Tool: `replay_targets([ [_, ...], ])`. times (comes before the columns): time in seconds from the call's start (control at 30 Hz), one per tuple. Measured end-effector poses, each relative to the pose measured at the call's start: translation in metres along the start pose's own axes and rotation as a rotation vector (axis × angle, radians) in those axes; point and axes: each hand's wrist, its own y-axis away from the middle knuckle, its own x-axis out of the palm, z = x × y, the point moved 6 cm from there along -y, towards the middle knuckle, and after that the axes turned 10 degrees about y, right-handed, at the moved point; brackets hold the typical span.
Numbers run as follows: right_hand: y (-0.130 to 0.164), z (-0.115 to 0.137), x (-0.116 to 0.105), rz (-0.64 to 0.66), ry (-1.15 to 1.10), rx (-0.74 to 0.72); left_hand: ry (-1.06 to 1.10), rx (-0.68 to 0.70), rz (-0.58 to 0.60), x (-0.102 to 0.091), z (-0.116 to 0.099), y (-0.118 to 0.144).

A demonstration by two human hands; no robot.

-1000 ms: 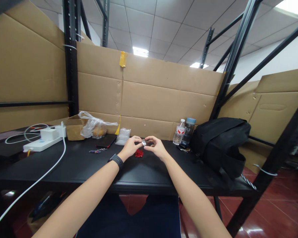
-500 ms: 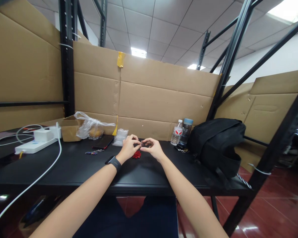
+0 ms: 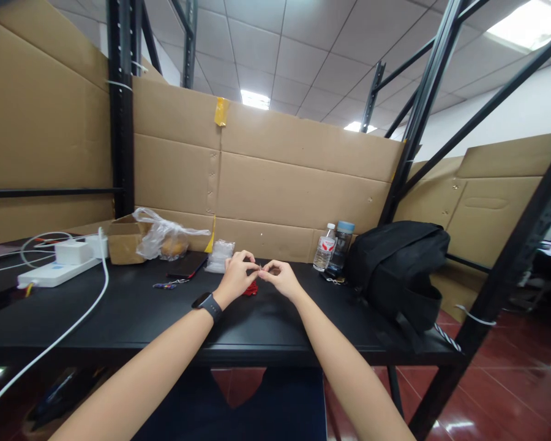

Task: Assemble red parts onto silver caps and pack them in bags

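Small piece (image 3: 260, 267) pinched between both my hands, the handwork looking unfinished

At the far left, a white power strip (image 3: 57, 275) lay on the black table (image 3: 165, 321), with a cardboard box (image 3: 123, 245) to its right and a knotted clear bag (image 3: 152, 242) beside that. A pack of clear plastic (image 3: 219, 254) stood just beyond my left hand (image 3: 237, 274). That hand's thumb and forefinger were narrowed to a pinch at the piece, which sat just above the table, where my fingertips met; it was too small and too covered for me to tell its shape. A red bundle (image 3: 250, 289) lay on the table below, partly hidden by my left hand, and neither hand seemed to be gripping it. My right hand (image 3: 281, 279) came in from the other side, thumb and forefinger closed to the same narrow pinch. Farther right stood a water bottle (image 3: 324, 248), a blue-lidded bottle (image 3: 341, 248) and a black backpack (image 3: 395, 269).

So the piece was picked up and in my fingers, I judged, but not yet set down. Whether anything had been finished on it, I could not tell.
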Motion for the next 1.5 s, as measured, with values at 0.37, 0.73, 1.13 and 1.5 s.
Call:
replay_targets([
  [0.37,0.0,-0.001,0.0,0.135,-0.107,0.071,-0.037,-0.005,-0.006,-0.003,-0.005,0.0],
  [0.73,-0.002,-0.005,-0.007,0.115,0.15,-0.063,-0.114,0.099,0.095,0.006,-0.012,0.003],
  [1.13,-0.001,-0.002,-0.012,0.094,0.232,-0.127,0.023,-0.082,0.25,0.016,0.005,0.008],
  [1.5,-0.01,-0.029,-0.037,-0.032,0.413,-0.035,0.017,-0.164,0.251,0.014,0.027,0.005],
])
